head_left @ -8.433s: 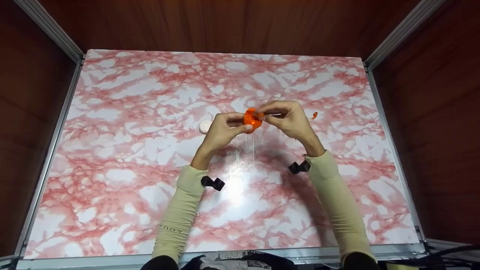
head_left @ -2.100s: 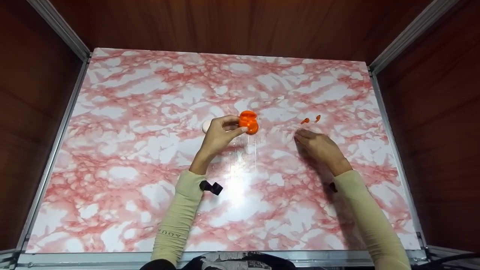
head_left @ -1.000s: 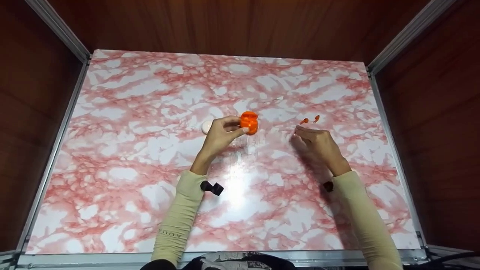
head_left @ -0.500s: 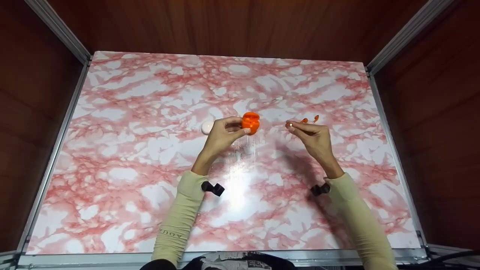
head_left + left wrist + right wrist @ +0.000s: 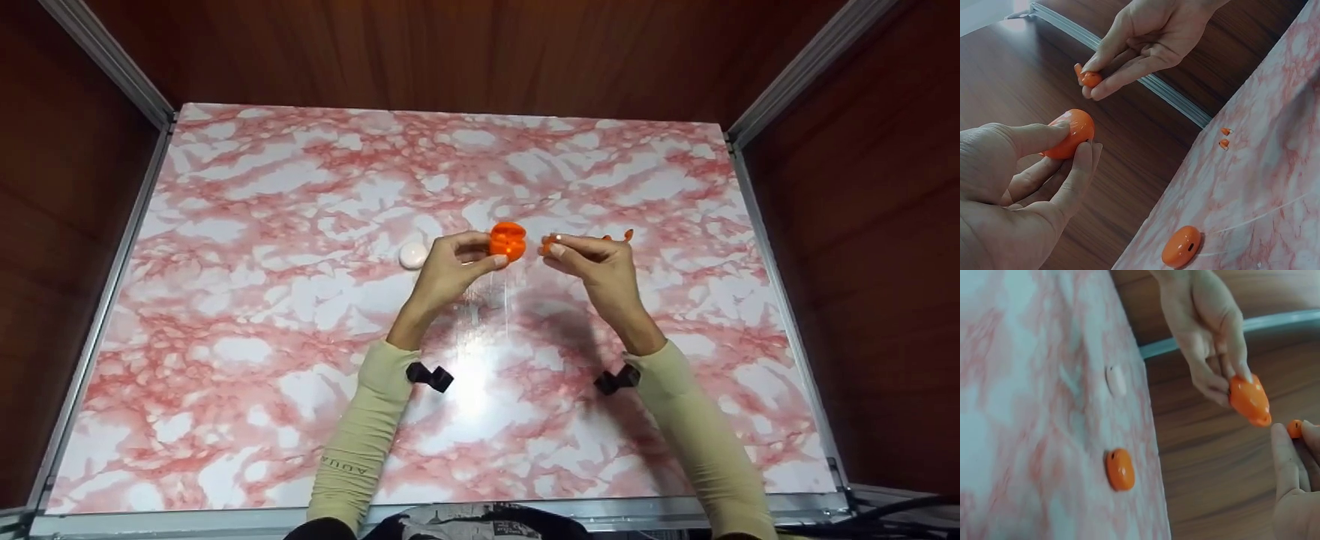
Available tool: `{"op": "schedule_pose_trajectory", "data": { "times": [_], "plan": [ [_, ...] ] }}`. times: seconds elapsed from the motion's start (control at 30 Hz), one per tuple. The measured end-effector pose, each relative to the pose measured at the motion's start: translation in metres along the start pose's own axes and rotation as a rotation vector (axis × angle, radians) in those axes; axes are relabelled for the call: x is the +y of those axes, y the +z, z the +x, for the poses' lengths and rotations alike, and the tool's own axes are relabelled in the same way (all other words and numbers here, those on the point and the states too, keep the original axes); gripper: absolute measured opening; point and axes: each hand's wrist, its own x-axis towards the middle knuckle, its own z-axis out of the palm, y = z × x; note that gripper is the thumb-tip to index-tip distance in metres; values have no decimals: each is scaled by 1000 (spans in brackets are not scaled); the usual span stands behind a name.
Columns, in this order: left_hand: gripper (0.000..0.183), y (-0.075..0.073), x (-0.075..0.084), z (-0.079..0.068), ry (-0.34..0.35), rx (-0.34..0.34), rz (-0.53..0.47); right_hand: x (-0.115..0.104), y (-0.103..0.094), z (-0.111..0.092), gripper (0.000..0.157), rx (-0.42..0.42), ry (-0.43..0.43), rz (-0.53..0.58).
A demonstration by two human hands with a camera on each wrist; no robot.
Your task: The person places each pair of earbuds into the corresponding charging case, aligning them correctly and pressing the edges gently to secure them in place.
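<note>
My left hand (image 5: 450,266) holds an orange earbud case (image 5: 508,247) above the table, thumb in front and fingers behind. Seen from the head, its lid is flipped up. Just right of it, apart from the case, my right hand (image 5: 596,270) pinches an orange earbud (image 5: 1091,79) between thumb and fingertips; its stem sticks out in the left wrist view. Two more orange earbuds lie on the table at the right, one (image 5: 1226,131) close by the other (image 5: 1223,144). In the head view the right hand partly hides one of them.
A second orange case (image 5: 1181,246) lies on the table below the hands. Left of it is a rounded white case (image 5: 412,256). The marbled pink table (image 5: 247,420) has a metal frame and dark wood-look walls on the far side and both flanks.
My right hand was low at the table's right side; it has come up and leftward with an earbud, close to the case. My left hand keeps holding the case, shifted slightly right.
</note>
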Motion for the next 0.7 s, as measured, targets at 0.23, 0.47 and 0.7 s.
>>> {"op": "schedule_pose_trajectory", "data": {
  "times": [0.23, 0.47, 0.7],
  "plan": [
    [32, 2, 4, 0, 17, -9, -35, -2, 15, 4, 30, -19, 6, 14],
    [32, 0, 6, 1, 24, 2, -30, -1, 21, 8, 28, 2, 20, -61],
    [32, 0, 7, 0, 27, -2, -36, -4, 24, 12, 33, 41, 57, -111]
  ]
}}
